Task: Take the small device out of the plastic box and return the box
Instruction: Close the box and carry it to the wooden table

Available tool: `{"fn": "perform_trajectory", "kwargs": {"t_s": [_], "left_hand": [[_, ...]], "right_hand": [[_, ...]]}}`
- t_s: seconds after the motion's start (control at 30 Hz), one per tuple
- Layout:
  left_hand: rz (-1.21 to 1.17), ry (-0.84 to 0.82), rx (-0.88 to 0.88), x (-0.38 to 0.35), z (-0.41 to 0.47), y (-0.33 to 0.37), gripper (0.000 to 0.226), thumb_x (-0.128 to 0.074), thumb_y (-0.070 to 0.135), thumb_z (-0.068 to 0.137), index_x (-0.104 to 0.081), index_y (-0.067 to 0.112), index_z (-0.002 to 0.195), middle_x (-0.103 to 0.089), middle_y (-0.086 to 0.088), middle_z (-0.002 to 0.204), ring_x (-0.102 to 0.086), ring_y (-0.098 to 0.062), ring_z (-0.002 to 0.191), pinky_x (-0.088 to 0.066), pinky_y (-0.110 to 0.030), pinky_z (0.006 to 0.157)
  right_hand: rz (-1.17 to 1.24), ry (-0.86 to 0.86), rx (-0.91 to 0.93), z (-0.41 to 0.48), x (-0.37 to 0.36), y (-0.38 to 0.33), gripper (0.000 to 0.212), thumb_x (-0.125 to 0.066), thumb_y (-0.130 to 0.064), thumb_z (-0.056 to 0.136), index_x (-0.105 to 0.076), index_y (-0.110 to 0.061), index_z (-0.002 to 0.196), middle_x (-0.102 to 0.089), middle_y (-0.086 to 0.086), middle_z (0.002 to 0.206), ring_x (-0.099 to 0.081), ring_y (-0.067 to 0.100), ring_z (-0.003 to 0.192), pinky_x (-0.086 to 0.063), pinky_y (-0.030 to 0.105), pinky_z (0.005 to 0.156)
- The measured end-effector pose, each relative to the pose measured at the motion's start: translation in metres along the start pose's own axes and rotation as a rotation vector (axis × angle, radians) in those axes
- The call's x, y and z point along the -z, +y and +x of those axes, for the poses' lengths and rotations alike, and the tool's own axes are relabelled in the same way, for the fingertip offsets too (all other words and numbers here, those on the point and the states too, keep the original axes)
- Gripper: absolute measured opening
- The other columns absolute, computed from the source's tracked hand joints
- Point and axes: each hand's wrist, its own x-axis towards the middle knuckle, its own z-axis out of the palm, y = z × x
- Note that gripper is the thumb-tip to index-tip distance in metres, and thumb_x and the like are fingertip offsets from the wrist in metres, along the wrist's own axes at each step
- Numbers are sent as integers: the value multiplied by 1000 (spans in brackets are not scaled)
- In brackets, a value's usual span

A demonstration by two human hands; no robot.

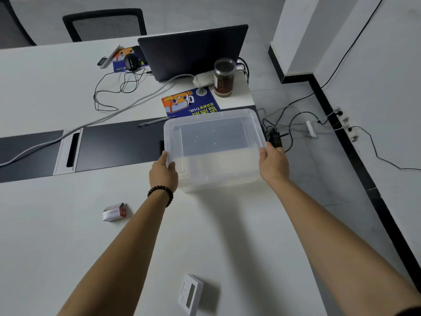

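Since the small device [191, 294] is already out, lying on the desk [68, 247] close to me, what's left is the plastic box [214, 147]. It's straight ahead near the far right corner, long axis running left-right, my left hand [163, 173] and right hand [273, 166] clamped on its short ends, equally near.

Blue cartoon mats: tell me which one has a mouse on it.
The far blue mat left of the laptop; a black mouse sits on it. The nearer mat carries none.
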Motion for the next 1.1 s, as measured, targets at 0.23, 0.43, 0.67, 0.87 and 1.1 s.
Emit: {"fn": "perform_trajectory", "kwargs": {"t_s": [0.23, 0.43, 0.67, 0.87, 1.1], "left_hand": [[-9, 28, -74, -2, -64, -32, 49, -44, 19, 103, -38, 12, 151, -57, -18, 131, -52, -34, 122, -38, -32, 98], [-13, 22, -137, 1, -124, -68, 48, -49, 19, 100, -43, 12, 148, -57, -12, 136, -53, -30, 125, -40, -35, 103], [-576, -95, 399, 12, -104, -63, 89, -76, 38, 81, -29, 14, 153, -41, -15, 150, -51, -30, 129, -43, -44, 105], [-480, -98, 314, 12, -103, -61, 82, -82, 53, 57, -61, 11, 126, -71, -7, 114, -68, -26, 104, -54, -46, 94], [-185, -20, 83, -7, -124, -48, 98, -88, 58, 55, -47, 15, 133, -46, -5, 131, -54, -25, 113, -48, -39, 98]], "right_hand": [[134, 24, -66, -72, 12, 33, 46, -42, -39, 103, -51, -18, 143, -53, 15, 131, -60, 36, 109, -42, 34, 80], [247, -20, -144, -141, 32, 67, 47, -49, -43, 99, -53, -25, 142, -52, 3, 127, -62, 23, 104, -40, 30, 81], [734, -324, -617, -115, 42, 81, 98, -78, -50, 64, -42, -15, 148, -50, 6, 146, -54, 26, 126, -46, 44, 103], [669, -177, -348, -120, 47, 73, 51, -79, -27, 81, -62, -8, 124, -67, 3, 95, -64, 24, 93, -51, 41, 84], [426, -222, -184, -124, 38, 59, 92, -83, -59, 66, -49, -17, 141, -54, 2, 136, -55, 22, 126, -47, 32, 97]]}}
